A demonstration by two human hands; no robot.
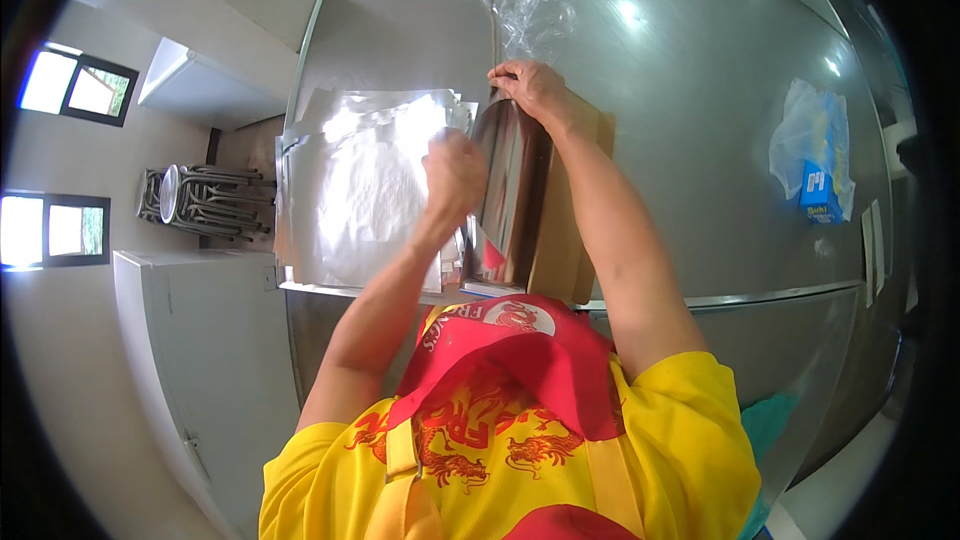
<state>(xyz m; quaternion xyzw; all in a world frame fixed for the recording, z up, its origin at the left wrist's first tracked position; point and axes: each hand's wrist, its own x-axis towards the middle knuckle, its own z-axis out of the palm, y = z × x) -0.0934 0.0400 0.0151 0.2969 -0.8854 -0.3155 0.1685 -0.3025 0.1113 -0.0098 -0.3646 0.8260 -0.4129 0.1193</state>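
Foil sheets [365,180] are stacked; a roll [510,180] remains, seemingly pinched by the right grip [532,90]. The left grip [456,178] is too blurred to judge.

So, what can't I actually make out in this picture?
In the head view:
Left hand: exact grip, motion-blurred.
Silvery foil sheets: lower ones, mostly covered by the top sheet.
Blue box: far end, veiled by a translucent plastic bag.
Metal worktop: far side, cut off by the upper edge.

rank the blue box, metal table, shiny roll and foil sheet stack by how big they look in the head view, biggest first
1. Metal table
2. Foil sheet stack
3. Shiny roll
4. Blue box, clearly the smallest
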